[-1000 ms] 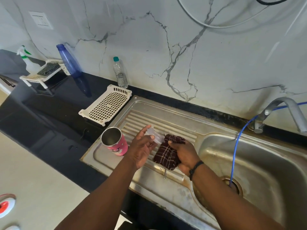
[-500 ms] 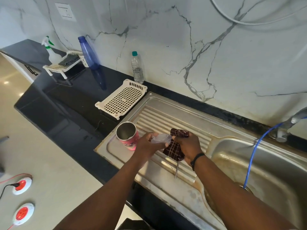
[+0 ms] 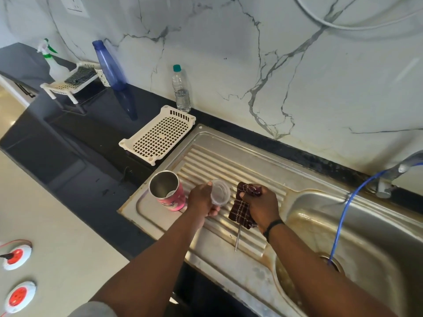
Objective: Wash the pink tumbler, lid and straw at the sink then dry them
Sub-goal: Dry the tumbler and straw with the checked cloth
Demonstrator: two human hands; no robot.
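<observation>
Head view: clear lid [image 3: 220, 192] is gripped in left hand [image 3: 201, 201], checked cloth [image 3: 244, 208] bunched in right hand [image 3: 259, 205]. Vs a sec ago, lid and cloth are pulled apart, so lid wipe is prob. done. Straw [image 3: 238, 239] is left lying on drainboard [image 3: 229, 161] under cloth; pink tumbler [image 3: 168, 191] is stood upright beside left hand, nothing seen inside. White tray [image 3: 159, 136] on surface w/ nothing in it.

pink tumbler [image 3: 170, 193] upright (open), clear lid [image 3: 220, 192] held, straw [image 3: 238, 239] flat
</observation>
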